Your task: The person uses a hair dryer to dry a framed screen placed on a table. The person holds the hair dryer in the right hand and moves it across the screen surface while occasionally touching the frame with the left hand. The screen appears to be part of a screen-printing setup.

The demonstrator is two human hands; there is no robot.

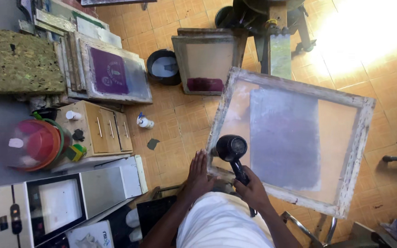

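Note:
A large wooden screen-printing frame (pixel 362 138) with a grey-coated mesh panel (pixel 285 138) is tilted up in front of me. My left hand (pixel 199 172) lies flat with fingers spread against the frame's lower left corner. My right hand (pixel 252 187) grips the handle of a black hair dryer (pixel 231 148), whose barrel points at the mesh near the frame's left side.
Another framed screen (pixel 206 59) leans on a metal stand (pixel 276 32) behind. More screens (pixel 113 71) are stacked at the left by a small wooden drawer cabinet (pixel 98 133). A black tub (pixel 163 67), a spray bottle (pixel 144 122) and a grey machine (pixel 60 202) stand on the tiled floor.

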